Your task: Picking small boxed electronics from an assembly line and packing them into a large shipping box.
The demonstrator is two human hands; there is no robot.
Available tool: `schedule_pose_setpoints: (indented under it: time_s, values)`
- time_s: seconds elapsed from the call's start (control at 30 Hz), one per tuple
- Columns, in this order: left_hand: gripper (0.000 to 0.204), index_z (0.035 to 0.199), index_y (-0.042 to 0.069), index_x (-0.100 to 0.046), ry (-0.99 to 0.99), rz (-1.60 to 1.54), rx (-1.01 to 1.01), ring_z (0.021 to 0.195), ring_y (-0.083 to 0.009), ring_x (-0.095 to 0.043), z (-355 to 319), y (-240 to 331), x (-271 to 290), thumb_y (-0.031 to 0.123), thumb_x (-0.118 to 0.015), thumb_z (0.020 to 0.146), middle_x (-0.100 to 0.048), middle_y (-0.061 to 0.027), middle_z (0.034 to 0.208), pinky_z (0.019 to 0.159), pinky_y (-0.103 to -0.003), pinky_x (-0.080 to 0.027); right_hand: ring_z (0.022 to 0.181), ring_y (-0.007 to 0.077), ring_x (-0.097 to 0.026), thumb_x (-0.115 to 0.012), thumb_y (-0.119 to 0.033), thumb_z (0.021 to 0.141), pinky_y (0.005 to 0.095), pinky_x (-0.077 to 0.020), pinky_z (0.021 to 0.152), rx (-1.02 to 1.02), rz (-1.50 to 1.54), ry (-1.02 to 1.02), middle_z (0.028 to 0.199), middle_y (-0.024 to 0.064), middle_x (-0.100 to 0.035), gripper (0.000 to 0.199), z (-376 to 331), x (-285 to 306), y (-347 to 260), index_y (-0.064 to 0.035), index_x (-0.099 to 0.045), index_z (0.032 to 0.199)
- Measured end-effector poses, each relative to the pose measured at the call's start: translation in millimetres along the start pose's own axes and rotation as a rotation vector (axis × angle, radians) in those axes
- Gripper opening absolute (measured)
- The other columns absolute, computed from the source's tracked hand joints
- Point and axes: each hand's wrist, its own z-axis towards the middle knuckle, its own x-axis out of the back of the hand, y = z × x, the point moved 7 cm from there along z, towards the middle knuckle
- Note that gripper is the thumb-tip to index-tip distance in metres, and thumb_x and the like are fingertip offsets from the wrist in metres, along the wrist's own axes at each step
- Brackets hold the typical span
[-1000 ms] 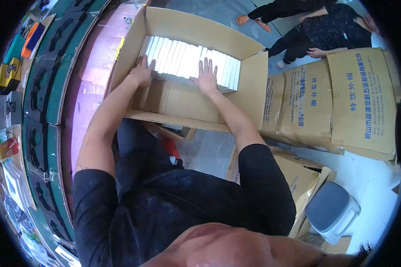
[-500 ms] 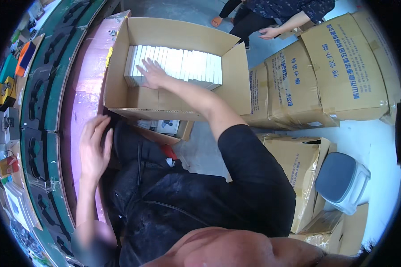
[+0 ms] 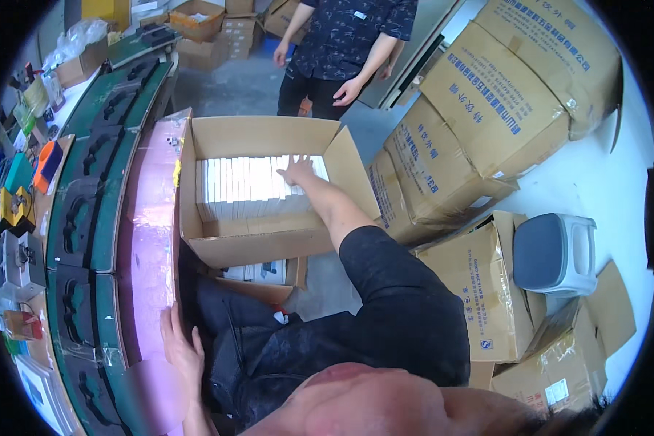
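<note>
My right hand reaches into a large open carton, fingers spread over the tops of the white boxes. A row of several thin white boxes stands packed upright along its far side, and bare cardboard bottom shows on the near side. Nothing is gripped in that hand. My left hand rests by the edge of the pink-covered ledge, its fingers extended and holding nothing.
Green conveyor belt with black foam trays runs along the left. A person stands beyond the carton. Stacked sealed cartons, a grey-topped stool and an opened carton are on the right. Flat printed items lie in a lower box.
My right hand has moved right along the row of white boxes. My left hand has come back toward me along the pink ledge. My view has tilted up, showing more of the other person.
</note>
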Motion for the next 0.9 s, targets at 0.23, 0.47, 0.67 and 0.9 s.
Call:
schedule_pose_setpoints:
  time_s: [0.23, 0.47, 0.67, 0.9]
  values:
    - [0.067, 0.146, 0.006, -0.041, 0.053, 0.088, -0.017, 0.131, -0.0434, -0.045, -0.6, -0.9, -2.7, -0.001, -0.065, 0.083, -0.047, -0.0271, 0.140, 0.113, -0.047, -0.036, 0.149, 0.0444, -0.011, -0.045, -0.064, 0.094, 0.0516, -0.0134, 0.121, 0.398, -0.003, -0.193, 0.163, 0.0196, -0.008, 0.091, -19.5, -34.3, -107.2, -0.0121, -0.008, 0.158]
    - [0.068, 0.145, 0.006, -0.042, 0.034, -0.052, 0.023, 0.131, -0.0441, -0.045, -5.8, -12.0, -1.9, -0.001, -0.065, 0.082, -0.049, -0.0265, 0.138, 0.112, -0.048, -0.035, 0.149, 0.0450, 0.006, -0.058, -0.061, 0.088, 0.0573, -0.0110, 0.120, 0.243, -0.056, -0.394, 0.162, 0.0220, 0.013, 0.105, -63.3, -76.9, -105.6, -0.0160, 0.006, 0.158]
    - [0.068, 0.145, 0.006, -0.041, 0.001, -0.123, -0.020, 0.134, -0.0427, -0.040, 1.3, -10.8, -2.8, -0.002, -0.065, 0.082, -0.049, -0.0230, 0.139, 0.114, -0.047, -0.033, 0.147, 0.0495, 0.008, -0.075, -0.060, 0.074, 0.0625, -0.0108, 0.117, 0.236, 0.030, -0.257, 0.160, 0.0270, 0.015, 0.129, -59.9, -73.6, -94.8, -0.0107, 0.009, 0.157]
    - [0.069, 0.146, 0.006, -0.040, -0.011, -0.156, -0.004, 0.137, -0.0414, -0.037, -1.3, -24.5, -10.4, -0.002, -0.065, 0.083, -0.047, -0.0224, 0.142, 0.115, -0.046, -0.030, 0.149, 0.0473, 0.006, -0.069, -0.051, 0.079, 0.0608, -0.0101, 0.118, 0.265, 0.103, -0.259, 0.162, 0.0250, 0.011, 0.113, -63.8, -71.7, -100.9, -0.0109, 0.001, 0.158]
